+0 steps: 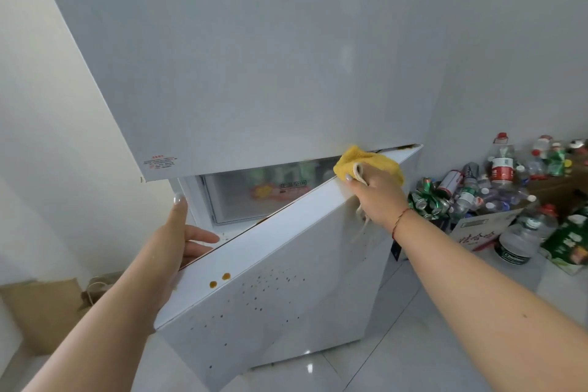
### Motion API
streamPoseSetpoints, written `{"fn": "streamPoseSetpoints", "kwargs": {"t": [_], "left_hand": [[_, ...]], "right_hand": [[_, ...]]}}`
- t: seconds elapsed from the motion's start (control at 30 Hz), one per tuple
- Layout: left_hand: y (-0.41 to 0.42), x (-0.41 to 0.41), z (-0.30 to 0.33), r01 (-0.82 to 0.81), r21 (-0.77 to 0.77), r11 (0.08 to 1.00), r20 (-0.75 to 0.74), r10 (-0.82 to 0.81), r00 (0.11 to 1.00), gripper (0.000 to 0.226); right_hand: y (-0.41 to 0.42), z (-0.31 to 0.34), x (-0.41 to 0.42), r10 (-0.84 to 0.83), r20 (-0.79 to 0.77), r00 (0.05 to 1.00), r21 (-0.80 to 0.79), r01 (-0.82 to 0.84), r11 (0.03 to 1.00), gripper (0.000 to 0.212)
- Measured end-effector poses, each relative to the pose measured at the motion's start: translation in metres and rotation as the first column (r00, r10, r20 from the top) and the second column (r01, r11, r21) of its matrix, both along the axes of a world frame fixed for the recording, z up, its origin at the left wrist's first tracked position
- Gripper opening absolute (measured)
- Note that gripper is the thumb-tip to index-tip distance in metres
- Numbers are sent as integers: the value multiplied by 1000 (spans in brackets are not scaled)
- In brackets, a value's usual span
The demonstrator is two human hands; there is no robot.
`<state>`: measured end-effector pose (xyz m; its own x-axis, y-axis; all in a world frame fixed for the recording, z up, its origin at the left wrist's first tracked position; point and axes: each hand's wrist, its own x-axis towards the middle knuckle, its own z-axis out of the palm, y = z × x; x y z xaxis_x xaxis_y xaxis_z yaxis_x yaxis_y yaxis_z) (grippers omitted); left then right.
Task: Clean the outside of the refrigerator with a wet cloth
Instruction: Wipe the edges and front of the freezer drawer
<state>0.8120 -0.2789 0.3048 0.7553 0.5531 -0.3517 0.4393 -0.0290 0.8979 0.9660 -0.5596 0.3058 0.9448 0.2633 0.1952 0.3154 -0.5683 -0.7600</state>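
Fridge: a white fridge (241,51) fills the middle of the view; its upper door is closed and has a small red-printed label (160,162) at the lower left corner.
Lower door: the lower door (286,283) is swung partly open, its top edge running from lower left up to the right.
Stains: two brown drops (219,280) sit near the top left of the lower door's face, with many small dark specks (270,283) spread to their right; brown marks also run along the door's top edge.
Inside: through the gap shows a clear drawer (254,191) with printed characters on its front and blurred food behind it.
Cloth: a yellow cloth (366,162) lies on the far right end of the lower door's top edge, just below the upper door.
Right hand: the right hand (378,194) grips the cloth, fingers curled round it and pressing it onto the edge; a pale loop hangs below the hand, and a red string circles the wrist.
Left hand: the left hand (181,235) is at the near end of the lower door, palm behind the top edge, fingers straight, thumb up.
Right side: on the floor (413,344) lie plastic bottles (502,165), crushed cans (426,197) and a box (477,229).
Left side: brown paper bags (47,305) lean by the wall.
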Motion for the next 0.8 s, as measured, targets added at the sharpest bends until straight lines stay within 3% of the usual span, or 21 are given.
{"fn": "streamPoseSetpoints", "kwargs": {"t": [0.17, 0.3, 0.37, 0.53, 0.67, 0.8], "left_hand": [[0, -2, 3, -25, -39, 999, -10, 24, 1000, 93], [-8, -8, 7, -59, -82, 995, -3, 59, 998, 92], [-12, -12, 8, -88, -124, 988, 50, 95, 994, 89], [-14, -26, 11, -240, -257, 936, 244, 303, 921, 80], [-10, -38, 9, -284, -410, 867, 277, 415, 866, 79], [-11, -42, 12, -342, -469, 814, 291, 508, 811, 73]], "right_hand": [[33, -3, -37, 221, 149, 964, -109, -206, 972, 27], [55, -10, -76, 377, 193, 906, -251, -326, 911, 72], [64, -11, -96, 455, 234, 859, -244, -401, 883, 79], [91, -18, -137, 638, 273, 720, -256, -585, 769, 61], [109, -9, -154, 667, 336, 665, -109, -676, 729, 19], [114, 2, -144, 767, 241, 595, -190, -746, 638, 37]]}}
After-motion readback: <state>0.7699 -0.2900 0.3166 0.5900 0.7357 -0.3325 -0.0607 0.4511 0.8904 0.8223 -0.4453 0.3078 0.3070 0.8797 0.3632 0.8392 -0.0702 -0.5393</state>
